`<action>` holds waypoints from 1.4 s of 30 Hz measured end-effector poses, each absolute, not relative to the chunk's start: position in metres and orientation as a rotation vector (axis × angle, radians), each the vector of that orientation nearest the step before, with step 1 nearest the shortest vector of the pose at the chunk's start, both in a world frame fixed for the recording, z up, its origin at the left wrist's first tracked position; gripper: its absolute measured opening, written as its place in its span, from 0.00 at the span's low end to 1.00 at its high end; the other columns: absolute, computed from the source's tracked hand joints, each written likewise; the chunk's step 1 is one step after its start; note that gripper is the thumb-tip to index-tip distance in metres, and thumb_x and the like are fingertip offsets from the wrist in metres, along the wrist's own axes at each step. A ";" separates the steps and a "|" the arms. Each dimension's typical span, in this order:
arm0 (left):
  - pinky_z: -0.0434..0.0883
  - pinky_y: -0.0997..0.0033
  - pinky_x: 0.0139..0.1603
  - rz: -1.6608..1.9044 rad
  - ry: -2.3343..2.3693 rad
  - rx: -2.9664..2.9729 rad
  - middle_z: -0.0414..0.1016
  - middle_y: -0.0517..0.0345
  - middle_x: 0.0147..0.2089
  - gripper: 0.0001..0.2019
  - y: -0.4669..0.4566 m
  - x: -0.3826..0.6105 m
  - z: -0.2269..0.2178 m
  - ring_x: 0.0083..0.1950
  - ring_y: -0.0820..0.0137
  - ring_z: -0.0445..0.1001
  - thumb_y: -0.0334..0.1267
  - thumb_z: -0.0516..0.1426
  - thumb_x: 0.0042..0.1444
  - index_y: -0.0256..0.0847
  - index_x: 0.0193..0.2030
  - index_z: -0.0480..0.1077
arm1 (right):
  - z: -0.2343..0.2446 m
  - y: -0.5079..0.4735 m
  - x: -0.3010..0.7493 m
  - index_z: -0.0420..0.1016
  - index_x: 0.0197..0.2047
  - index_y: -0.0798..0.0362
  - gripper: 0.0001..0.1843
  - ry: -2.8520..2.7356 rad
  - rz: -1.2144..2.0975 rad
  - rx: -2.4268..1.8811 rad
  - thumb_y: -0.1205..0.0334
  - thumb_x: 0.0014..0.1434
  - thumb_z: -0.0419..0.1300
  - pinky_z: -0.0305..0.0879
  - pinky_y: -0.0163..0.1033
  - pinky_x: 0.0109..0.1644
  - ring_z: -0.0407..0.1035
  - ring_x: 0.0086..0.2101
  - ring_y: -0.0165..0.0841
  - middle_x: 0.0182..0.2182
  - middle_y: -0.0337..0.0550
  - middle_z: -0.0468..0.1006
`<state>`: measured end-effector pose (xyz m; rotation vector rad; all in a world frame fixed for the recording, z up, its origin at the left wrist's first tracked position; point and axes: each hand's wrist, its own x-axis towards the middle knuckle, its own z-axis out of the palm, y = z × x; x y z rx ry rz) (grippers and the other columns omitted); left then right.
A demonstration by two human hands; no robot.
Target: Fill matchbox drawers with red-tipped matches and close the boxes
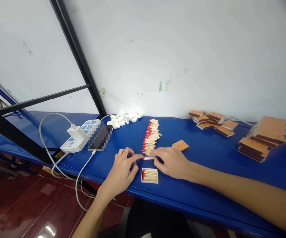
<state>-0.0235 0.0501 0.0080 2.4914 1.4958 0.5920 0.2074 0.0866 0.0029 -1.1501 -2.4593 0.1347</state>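
A long pile of red-headed matches [150, 137] lies on the blue table. At its near end is a small row of matches [148, 158] between my two hands. My left hand [124, 170] touches the red heads with its stretched index fingertip, the thumb apart below. From the other side, my right hand [171, 162] has index finger and thumb at the plain ends, closed on the matches. Just below them sits a white matchbox tray [149, 182] partly filled with matches, heads to the left. Behind my right hand an orange matchbox cover [182, 145] lies flat, partly hidden.
White empty-looking trays [124, 119] are heaped by the wall. Orange matchboxes [213, 121] lie in a loose pile at the back right, with stacked ones [264, 138] farther right. On the left are a power strip [74, 142], a blurred-out dark device [100, 138] and cables.
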 end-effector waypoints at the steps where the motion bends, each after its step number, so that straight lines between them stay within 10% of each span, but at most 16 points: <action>1: 0.65 0.51 0.54 0.590 1.495 2.490 0.66 0.51 0.51 0.19 0.050 -0.023 0.008 0.51 0.59 0.63 0.32 0.47 0.68 0.50 0.59 0.72 | 0.002 0.087 0.207 0.81 0.45 0.50 0.14 -2.463 0.131 -1.138 0.64 0.66 0.54 0.59 0.38 0.37 0.76 0.35 0.34 0.36 0.41 0.83; 42: 0.64 0.57 0.52 0.552 1.451 2.452 0.67 0.54 0.49 0.20 0.049 -0.023 0.012 0.50 0.62 0.65 0.40 0.45 0.72 0.55 0.68 0.61 | 0.000 0.089 0.209 0.83 0.44 0.49 0.13 -2.488 0.137 -1.038 0.65 0.65 0.56 0.56 0.36 0.34 0.73 0.31 0.31 0.32 0.40 0.82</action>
